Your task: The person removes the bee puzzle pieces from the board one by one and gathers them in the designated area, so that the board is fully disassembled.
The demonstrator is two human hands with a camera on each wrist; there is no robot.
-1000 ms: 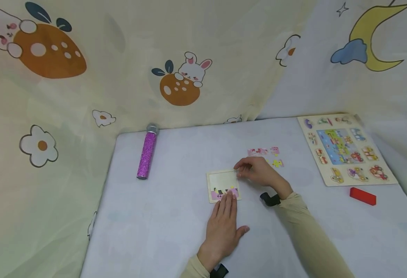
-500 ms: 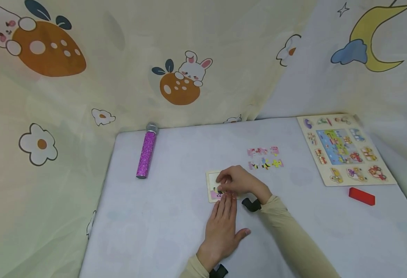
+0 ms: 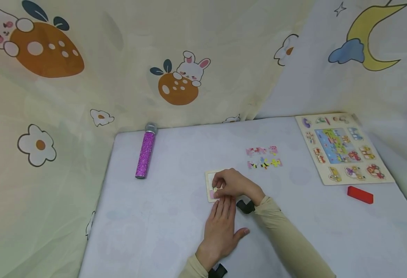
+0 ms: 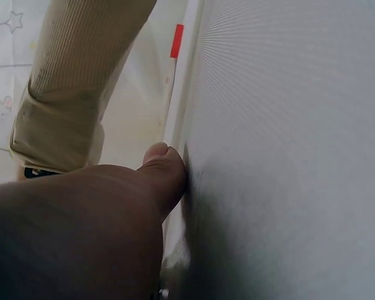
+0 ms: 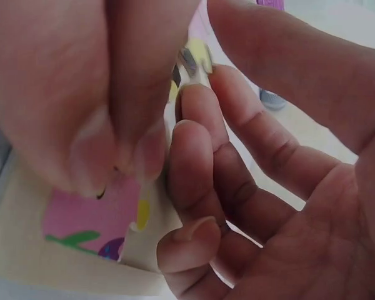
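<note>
A small square wooden puzzle tray point(image 3: 208, 184) lies on the white table, with pink puzzle pieces along its near side. My left hand point(image 3: 218, 227) lies flat with straight fingers, the tips resting at the tray's near edge. In the left wrist view the thumb point(image 4: 159, 172) sits close to the tabletop. My right hand point(image 3: 233, 183) is bent over the tray, largely covering it. In the right wrist view its fingers are curled by a yellow and black puzzle piece point(image 5: 200, 55), apparently pinched with the thumb. A pink piece point(image 5: 90, 215) lies in the tray under the left fingertips.
Several loose puzzle pieces point(image 3: 264, 163) lie in two rows beyond the right hand. A purple glitter microphone point(image 3: 145, 154) lies at the back left. A larger wooden picture board point(image 3: 323, 170) and a red block point(image 3: 360, 194) are at the right. Patterned cloth hangs behind.
My right hand has moved left and toward me from the tray's right edge to over the pieces in its near side, uncovering the loose pieces. My left hand has stayed in place.
</note>
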